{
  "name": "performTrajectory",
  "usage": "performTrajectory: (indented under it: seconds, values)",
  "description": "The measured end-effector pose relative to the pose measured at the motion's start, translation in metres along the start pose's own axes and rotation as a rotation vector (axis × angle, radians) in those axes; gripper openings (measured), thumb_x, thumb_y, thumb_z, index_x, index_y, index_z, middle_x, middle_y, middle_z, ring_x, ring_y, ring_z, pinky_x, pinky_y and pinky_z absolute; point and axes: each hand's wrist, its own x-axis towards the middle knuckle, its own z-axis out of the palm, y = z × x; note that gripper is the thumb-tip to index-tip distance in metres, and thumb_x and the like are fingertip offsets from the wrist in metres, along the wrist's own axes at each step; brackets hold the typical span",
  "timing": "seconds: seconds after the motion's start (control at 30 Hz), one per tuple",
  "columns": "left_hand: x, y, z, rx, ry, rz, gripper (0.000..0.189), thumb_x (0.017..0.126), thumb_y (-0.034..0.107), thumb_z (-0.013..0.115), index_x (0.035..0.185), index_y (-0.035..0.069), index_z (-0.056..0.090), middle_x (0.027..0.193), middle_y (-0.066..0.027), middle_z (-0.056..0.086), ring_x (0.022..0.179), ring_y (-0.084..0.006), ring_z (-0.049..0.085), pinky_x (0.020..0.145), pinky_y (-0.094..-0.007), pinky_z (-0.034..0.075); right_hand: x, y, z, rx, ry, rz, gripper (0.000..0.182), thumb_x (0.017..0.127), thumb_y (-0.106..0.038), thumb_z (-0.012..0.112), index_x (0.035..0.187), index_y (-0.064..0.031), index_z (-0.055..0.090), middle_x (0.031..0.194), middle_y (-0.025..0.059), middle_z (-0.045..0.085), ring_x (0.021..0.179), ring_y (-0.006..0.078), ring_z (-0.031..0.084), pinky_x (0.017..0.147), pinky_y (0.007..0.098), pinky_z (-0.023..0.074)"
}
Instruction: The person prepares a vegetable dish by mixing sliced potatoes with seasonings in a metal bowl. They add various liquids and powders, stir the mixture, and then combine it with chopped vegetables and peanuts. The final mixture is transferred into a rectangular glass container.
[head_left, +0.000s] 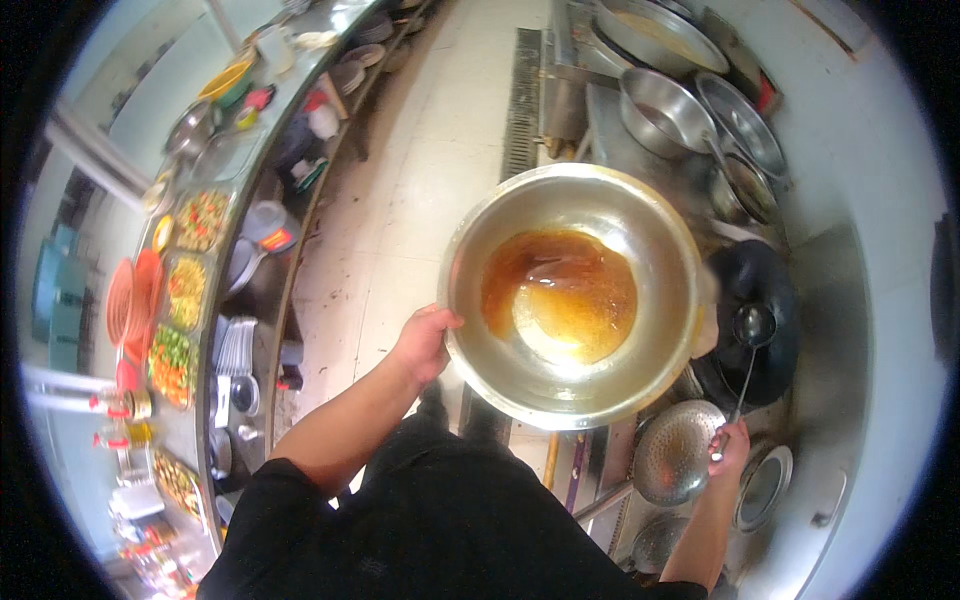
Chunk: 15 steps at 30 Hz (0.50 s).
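My left hand (427, 341) grips the rim of a wide stainless steel bowl (664, 285), which hangs in front of me over the floor and the stove's edge. A brown, oily liquid (577, 315) lies in its bottom. To the right, my right hand (729, 448) is closed around the handle of a metal ladle (754, 325). The ladle's head is over a black wok (765, 367) on the stove. Part of the wok is hidden behind the bowl, where a pale cloth-like thing (707, 319) also shows.
A perforated metal strainer (679, 450) sits below the wok, near my right forearm. Steel pots (660, 112) stand farther along the stove. On the left counter are trays of chopped vegetables (172, 364), red plastic baskets (142, 300) and bottles (124, 435). A floor drain grate (523, 105) runs beside the stove.
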Motion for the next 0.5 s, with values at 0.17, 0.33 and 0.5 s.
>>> performTrajectory:
  seconds: [0.17,0.33,0.5]
  values:
    - [-0.053,0.033,-0.041,-0.149,0.011,0.187,0.028,0.078,-0.001,0.057,0.105,-0.003,0.061,0.1,-0.0117,0.066,0.091,-0.0237,0.063,0.085,-0.0352,0.051,0.034,0.008,-0.015,0.134,-0.131,0.172,0.017,0.086,-0.025,0.06,0.078,-0.0107,0.055,0.062,0.0002,0.055,0.046,0.0106,0.048,0.039,0.0224,0.0407]
    - [-0.126,0.067,-0.134,-0.149,0.185,0.408,0.024,0.079,-0.001,0.056,0.102,-0.004,0.063,0.097,-0.0118,0.067,0.087,-0.0225,0.064,0.082,-0.0338,0.051,0.072,-0.002,-0.046,-0.888,-0.019,-0.178,0.021,0.08,-0.022,0.063,0.089,-0.0027,0.059,0.074,0.0128,0.062,0.063,0.0277,0.06,0.055,0.0391,0.0497]
    - [-0.256,0.066,-0.265,-0.174,0.491,0.529,0.023,0.079,-0.002,0.055,0.1,-0.005,0.063,0.095,-0.013,0.067,0.086,-0.0224,0.064,0.08,-0.0333,0.051,-0.004,0.013,0.121,-1.317,0.147,-0.945,0.051,0.081,-0.013,0.061,0.126,0.0068,0.052,0.12,0.0294,0.056,0.112,0.0417,0.052,0.098,0.0424,0.042]
